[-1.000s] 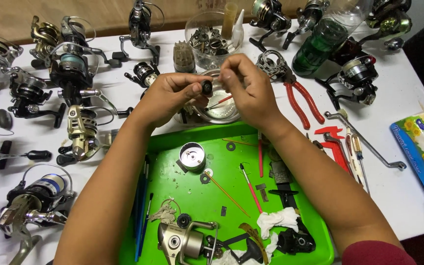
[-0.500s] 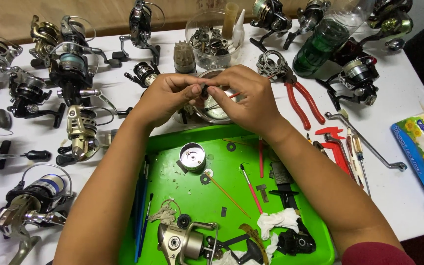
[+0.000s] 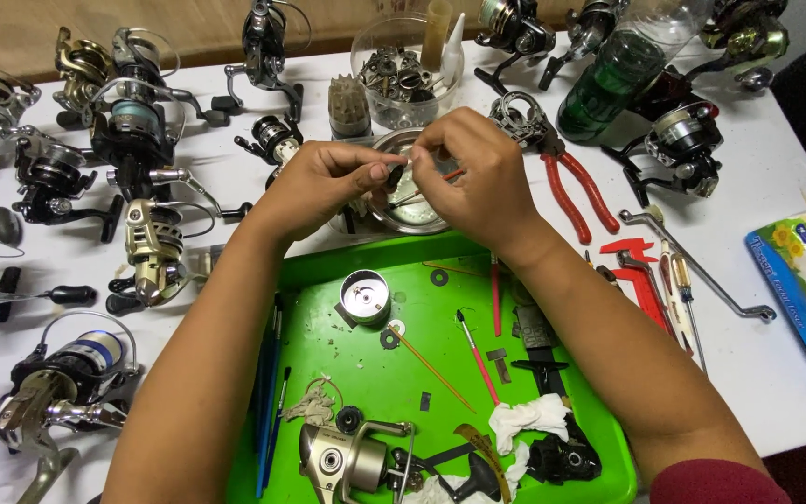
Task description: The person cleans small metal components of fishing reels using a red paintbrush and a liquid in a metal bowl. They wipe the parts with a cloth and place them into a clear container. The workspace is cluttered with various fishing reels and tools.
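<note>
Basically left hand (image 3: pixel 324 182) pinches small dark round reel part (image 3: pixel 396 174) at its fingertips; right hand (image 3: pixel 473 177), equally near, pinches it from the right, above shallow round metal dish (image 3: pixel 412 210) near the white desk's (image 3: pixel 757 187) far edge.

Glossy green plastic tray (image 3: pixel 328 364); shiny metal bowl (image 3: pixel 417 210).

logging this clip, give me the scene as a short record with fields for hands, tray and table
left hand: left hand pinches a small dark part at its fingertips
right hand: right hand meets the same part, over a metal bowl
tray: green tray with a silver spool, a gold reel, white rags
table: white table with many fishing reels, red pliers, green bottle
</note>
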